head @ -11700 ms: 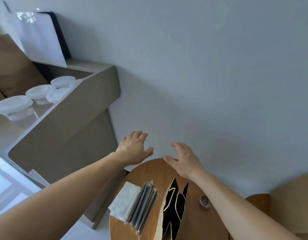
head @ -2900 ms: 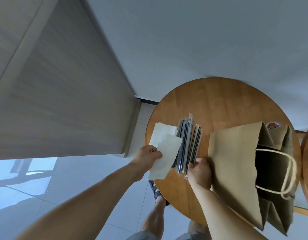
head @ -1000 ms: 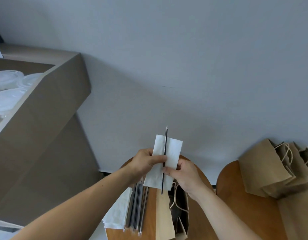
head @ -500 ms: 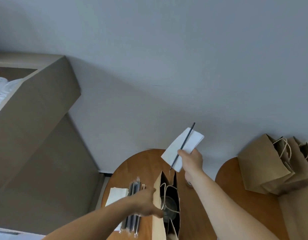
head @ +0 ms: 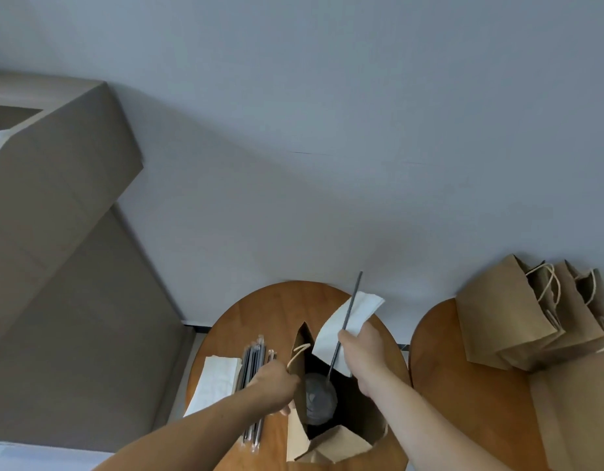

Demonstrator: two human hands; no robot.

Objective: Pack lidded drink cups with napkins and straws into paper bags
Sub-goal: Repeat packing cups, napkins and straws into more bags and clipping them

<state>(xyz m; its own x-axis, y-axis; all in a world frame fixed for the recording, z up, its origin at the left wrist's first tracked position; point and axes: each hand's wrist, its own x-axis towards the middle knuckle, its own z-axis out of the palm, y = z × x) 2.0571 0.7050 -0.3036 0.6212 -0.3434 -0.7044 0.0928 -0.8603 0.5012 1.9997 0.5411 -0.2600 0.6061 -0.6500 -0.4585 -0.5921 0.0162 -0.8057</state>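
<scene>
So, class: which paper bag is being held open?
The bag on the left round table, gripped by the left hand, lidded cup inside. The other bags lie tipped on the right table.

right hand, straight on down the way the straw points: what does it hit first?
Probably the cup inside the open bag; the straw in the right hand points at its lid. Depth unclear.

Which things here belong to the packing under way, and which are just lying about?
In the job: open bag, gripped by the left hand; cup inside it; napkin and straw in the right hand; napkin stack; straw pile.
Lying about: bags on the side table; cabinet.
</scene>
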